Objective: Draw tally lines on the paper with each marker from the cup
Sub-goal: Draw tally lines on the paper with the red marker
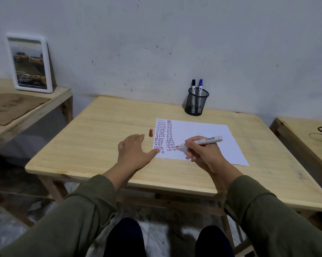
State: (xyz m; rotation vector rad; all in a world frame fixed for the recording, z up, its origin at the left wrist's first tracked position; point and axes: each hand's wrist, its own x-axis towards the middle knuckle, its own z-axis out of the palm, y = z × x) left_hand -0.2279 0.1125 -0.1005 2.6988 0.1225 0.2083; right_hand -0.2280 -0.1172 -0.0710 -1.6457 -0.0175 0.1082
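Head view: the paper (202,138) lies flat on the wooden tabletop (104,127), right of centre. Two columns of short tally lines (red, blue and black) fill its left part. The right hand (201,153) grasps the red marker (201,141) between thumb and fingers. The marker body slants up to the right, and its red tip sits at the near end of the second column, at or just above the sheet. The left hand (134,151) lies released, palm down, on the tabletop just left of the paper; its thumb tip touches the near left corner of the sheet. The red cap (150,132) stands on the tabletop, just left of the paper and beyond the left hand. The mesh cup (196,103) stands at the far edge, beyond the paper, holding a black marker (193,86) and a blue marker (200,87) upright.
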